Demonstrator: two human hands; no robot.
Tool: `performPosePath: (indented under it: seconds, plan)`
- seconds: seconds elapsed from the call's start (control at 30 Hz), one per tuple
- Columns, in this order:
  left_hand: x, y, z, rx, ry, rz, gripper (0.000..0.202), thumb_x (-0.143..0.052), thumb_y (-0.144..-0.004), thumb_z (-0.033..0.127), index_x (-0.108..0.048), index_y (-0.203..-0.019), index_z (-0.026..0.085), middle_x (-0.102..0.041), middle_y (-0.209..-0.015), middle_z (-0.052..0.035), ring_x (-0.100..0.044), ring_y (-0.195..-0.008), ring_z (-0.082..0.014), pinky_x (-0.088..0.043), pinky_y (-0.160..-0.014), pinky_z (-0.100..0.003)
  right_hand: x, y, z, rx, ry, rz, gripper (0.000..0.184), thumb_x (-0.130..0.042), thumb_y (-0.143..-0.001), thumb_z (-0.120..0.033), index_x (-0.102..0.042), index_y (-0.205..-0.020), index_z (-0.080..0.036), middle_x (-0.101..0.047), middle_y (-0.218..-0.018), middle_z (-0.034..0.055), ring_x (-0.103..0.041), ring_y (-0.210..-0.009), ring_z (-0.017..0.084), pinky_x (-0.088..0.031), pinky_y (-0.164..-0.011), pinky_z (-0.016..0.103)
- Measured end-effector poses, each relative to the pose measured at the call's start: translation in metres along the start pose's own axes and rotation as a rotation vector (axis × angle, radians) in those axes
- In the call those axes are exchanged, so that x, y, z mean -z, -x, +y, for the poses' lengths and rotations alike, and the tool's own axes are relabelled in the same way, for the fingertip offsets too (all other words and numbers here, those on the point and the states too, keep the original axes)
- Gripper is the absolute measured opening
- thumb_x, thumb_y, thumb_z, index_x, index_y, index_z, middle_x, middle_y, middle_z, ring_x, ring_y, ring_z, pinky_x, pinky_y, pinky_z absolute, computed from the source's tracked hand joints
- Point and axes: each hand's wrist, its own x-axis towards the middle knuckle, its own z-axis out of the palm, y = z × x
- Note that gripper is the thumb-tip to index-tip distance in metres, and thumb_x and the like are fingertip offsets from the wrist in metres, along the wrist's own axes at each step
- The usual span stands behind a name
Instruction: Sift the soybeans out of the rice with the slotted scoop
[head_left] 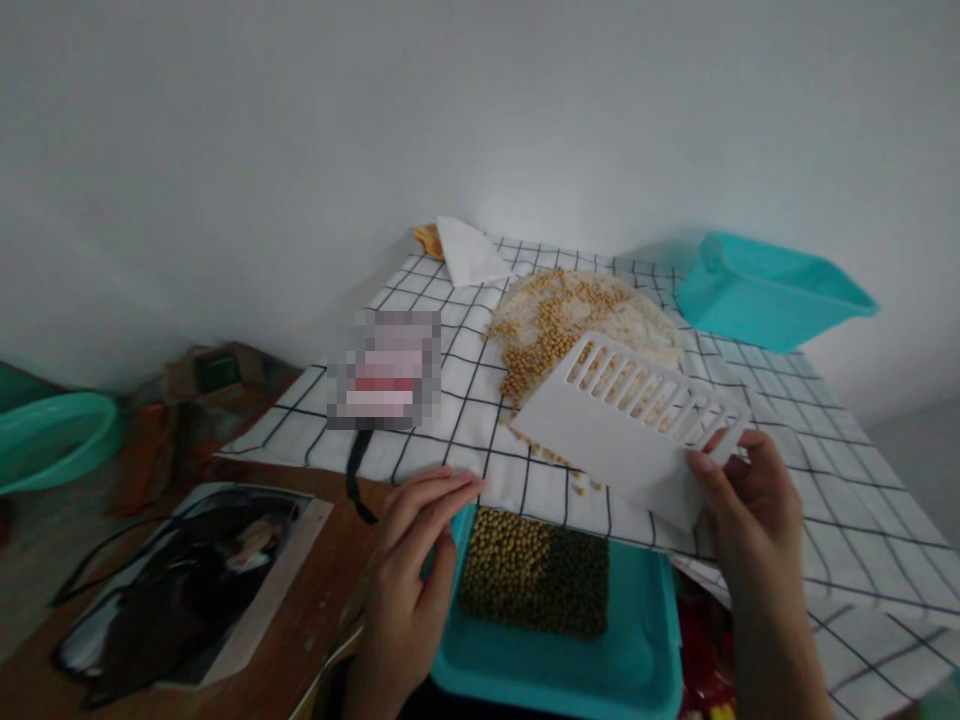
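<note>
My right hand [754,510] grips a white slotted plastic scraper [626,425] by its edge, holding it flat above the checked tablecloth [825,480]. Under and behind the scraper lies a mixed pile of soybeans and rice [559,315]. My left hand [416,555] rests with fingers together on the rim of a teal tray [570,670] at the table's front edge. The tray holds yellow soybeans [506,565] on the left and green beans [577,585] on the right.
A second teal tray [765,290] leans against the wall at the back right. A white paper [469,250] lies at the back. A blurred-out item [384,370], a black cord [356,480], a photo [187,590] and a teal basin [52,435] are on the left.
</note>
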Motion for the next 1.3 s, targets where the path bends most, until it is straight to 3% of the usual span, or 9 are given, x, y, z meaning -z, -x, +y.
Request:
performPosePath:
  seconds: [0.67, 0.9, 1.3]
  plan:
    - [-0.0006, -0.0020, 0.0004, -0.003, -0.003, 0.010, 0.041, -0.042, -0.092, 0.003, -0.062, -0.121, 0.025, -0.060, -0.119, -0.0018, -0.051, -0.120, -0.0173, -0.043, -0.104, -0.035, -0.0023, -0.0001, -0.0030, 0.033, 0.014, 0.026, 0.024, -0.074, -0.080, -0.034, -0.055, -0.091, -0.025, -0.069, -0.084, 0.0015, -0.063, -0.066, 0.016, -0.044, -0.054, 0.023]
    - [0.0000, -0.0003, -0.0009, -0.001, -0.024, 0.005, 0.042, -0.043, -0.092, 0.003, -0.061, -0.122, 0.026, -0.061, -0.120, -0.0021, -0.052, -0.120, -0.0190, -0.044, -0.104, -0.038, -0.0008, 0.0001, -0.0011, 0.018, -0.002, -0.021, 0.026, -0.075, -0.079, -0.034, -0.055, -0.094, -0.026, -0.068, -0.078, 0.0001, -0.058, -0.054, 0.013, -0.041, -0.047, 0.023]
    - [0.0011, -0.0023, 0.0010, -0.015, -0.018, 0.009, 0.040, -0.043, -0.092, 0.004, -0.062, -0.120, 0.025, -0.061, -0.119, -0.0022, -0.052, -0.119, -0.0185, -0.042, -0.104, -0.038, -0.0015, -0.0008, -0.0029, 0.026, -0.024, -0.067, 0.026, -0.074, -0.079, -0.035, -0.054, -0.093, -0.027, -0.068, -0.084, 0.0004, -0.064, -0.065, 0.016, -0.047, -0.054, 0.024]
